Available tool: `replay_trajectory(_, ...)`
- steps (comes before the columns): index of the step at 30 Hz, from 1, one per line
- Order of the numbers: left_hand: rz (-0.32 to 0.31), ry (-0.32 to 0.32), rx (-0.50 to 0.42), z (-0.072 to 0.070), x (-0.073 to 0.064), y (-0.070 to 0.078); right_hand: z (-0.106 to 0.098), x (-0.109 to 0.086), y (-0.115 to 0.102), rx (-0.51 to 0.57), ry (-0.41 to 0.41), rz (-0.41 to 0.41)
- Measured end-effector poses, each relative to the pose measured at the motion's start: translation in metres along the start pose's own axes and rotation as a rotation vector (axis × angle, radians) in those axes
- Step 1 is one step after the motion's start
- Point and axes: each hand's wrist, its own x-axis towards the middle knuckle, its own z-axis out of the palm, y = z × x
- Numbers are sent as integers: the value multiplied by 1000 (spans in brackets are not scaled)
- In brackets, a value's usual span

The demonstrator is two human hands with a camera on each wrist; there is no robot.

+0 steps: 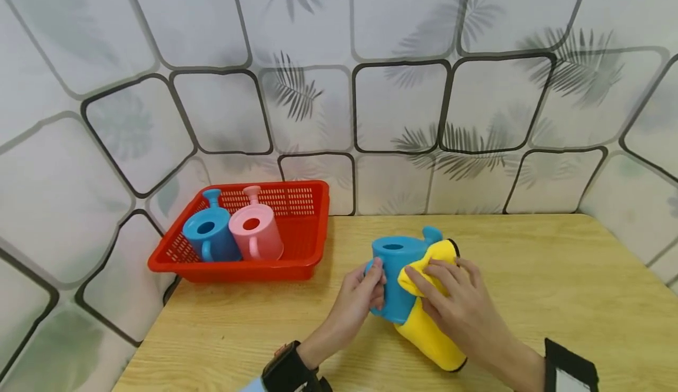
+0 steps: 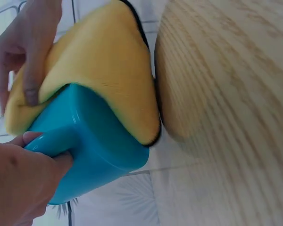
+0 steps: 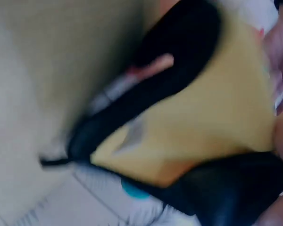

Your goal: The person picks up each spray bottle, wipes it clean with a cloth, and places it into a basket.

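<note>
A blue toy watering can (image 1: 393, 283) is held up over the table, its round top opening showing and its spout toward the back right. My left hand (image 1: 356, 295) grips it by the handle, which the left wrist view shows with fingers wrapped round the blue handle (image 2: 54, 141). A yellow cloth (image 1: 431, 336) with black edging drapes over the can's right side and base. My right hand (image 1: 466, 309) holds the cloth against the can, thumb and fingers on opposite sides of a fold. Blurred in the right wrist view, the cloth (image 3: 203, 117) covers most of the can.
On the left of the wooden table (image 1: 556, 286) stands a red plastic basket (image 1: 238, 272). Inside it, side by side, are another blue watering can (image 1: 216, 242) and a pink one (image 1: 262, 236). A wall (image 1: 402, 109) with a leaf pattern closes off the back.
</note>
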Motion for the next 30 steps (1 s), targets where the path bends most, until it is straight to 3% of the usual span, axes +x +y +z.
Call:
replay_trajectory(4, 18, 29, 49, 3, -1, -1, -6, 7, 8, 35, -58, -33)
replay_trajectory(11, 114, 25, 164, 11, -1, -4, -9, 22, 6, 47, -53, -95)
replay_trajectory(15, 130, 37, 193, 12, 0, -6, -6, 26, 4, 37, -33, -142)
replay_trajectory(19, 125, 47, 197, 12, -1, -7, -4, 26, 2, 9, -40, -188)
replay_trajectory(24, 107, 53, 181, 12, -2, -7, -6, 22, -3, -15, -117, -198)
replay_trajectory(30, 21, 61, 91, 11, 1, -6, -9, 16, -9, -20, -203, -200)
